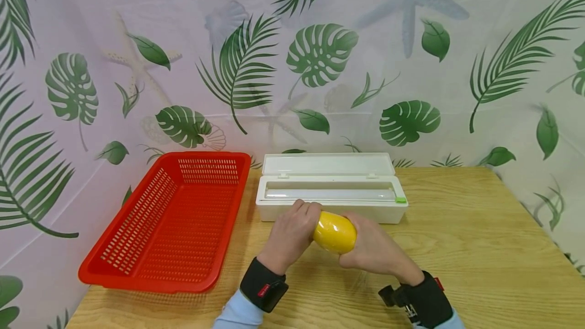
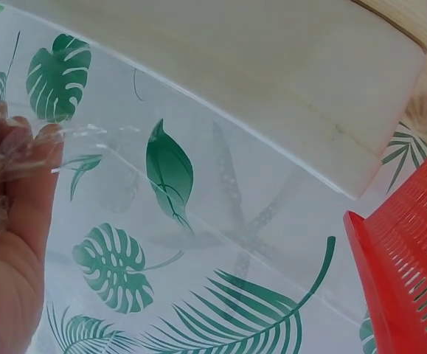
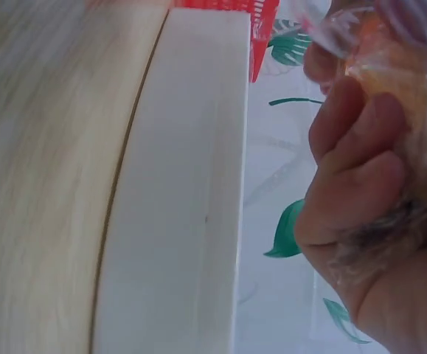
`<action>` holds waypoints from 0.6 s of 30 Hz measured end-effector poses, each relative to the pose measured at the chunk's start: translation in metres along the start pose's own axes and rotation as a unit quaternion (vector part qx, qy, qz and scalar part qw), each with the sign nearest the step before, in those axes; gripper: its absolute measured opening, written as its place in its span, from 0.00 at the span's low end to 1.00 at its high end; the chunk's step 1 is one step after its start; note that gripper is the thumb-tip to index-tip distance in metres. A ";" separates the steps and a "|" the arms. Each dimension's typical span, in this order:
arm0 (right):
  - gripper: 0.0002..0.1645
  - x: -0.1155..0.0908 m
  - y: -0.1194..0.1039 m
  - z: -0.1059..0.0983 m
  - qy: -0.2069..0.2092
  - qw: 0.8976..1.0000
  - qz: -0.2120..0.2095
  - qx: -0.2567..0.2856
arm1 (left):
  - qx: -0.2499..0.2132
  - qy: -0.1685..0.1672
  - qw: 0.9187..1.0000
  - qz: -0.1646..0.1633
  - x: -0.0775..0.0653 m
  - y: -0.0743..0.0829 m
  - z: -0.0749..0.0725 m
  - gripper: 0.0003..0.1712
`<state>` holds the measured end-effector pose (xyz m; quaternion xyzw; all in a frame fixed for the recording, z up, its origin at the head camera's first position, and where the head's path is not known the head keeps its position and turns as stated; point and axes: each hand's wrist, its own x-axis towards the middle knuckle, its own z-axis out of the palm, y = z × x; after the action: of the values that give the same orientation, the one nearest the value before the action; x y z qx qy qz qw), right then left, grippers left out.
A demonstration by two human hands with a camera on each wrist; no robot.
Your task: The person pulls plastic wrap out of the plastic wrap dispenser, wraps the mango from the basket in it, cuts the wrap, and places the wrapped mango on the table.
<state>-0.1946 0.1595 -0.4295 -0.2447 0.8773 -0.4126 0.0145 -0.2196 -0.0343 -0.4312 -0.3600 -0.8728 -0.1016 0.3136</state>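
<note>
Over the table, just in front of a white cling film dispenser (image 1: 332, 212), both hands meet at a yellow rounded fruit (image 1: 335, 232) wrapped in clear cling film. Its exact kind does not show. My right hand (image 1: 375, 248) grips the right end, with curled fingers (image 3: 360, 147) and crumpled film round them in the right wrist view. At the other end, my left hand (image 1: 292, 230) holds gathered cling film (image 2: 14, 151) against its fingers. The dispenser's lid (image 1: 326, 164) stands raised, with a film roll (image 1: 330, 194) inside.
A red perforated basket (image 1: 222, 248) is on the left of the wooden table (image 1: 470, 248). On the dispenser's right end sits a small green slider (image 1: 400, 200). A leaf-patterned cloth (image 1: 347, 131) hangs behind and at both sides.
</note>
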 end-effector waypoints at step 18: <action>0.38 0.003 -0.005 0.011 0.094 0.994 0.000 -0.058 | 0.035 0.015 0.998 -0.046 0.003 -0.006 0.000 0.40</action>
<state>-0.1922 0.1478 -0.4325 -0.2057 0.8970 -0.3825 -0.0821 -0.2255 -0.0367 -0.4295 -0.3070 -0.8865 -0.0906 0.3341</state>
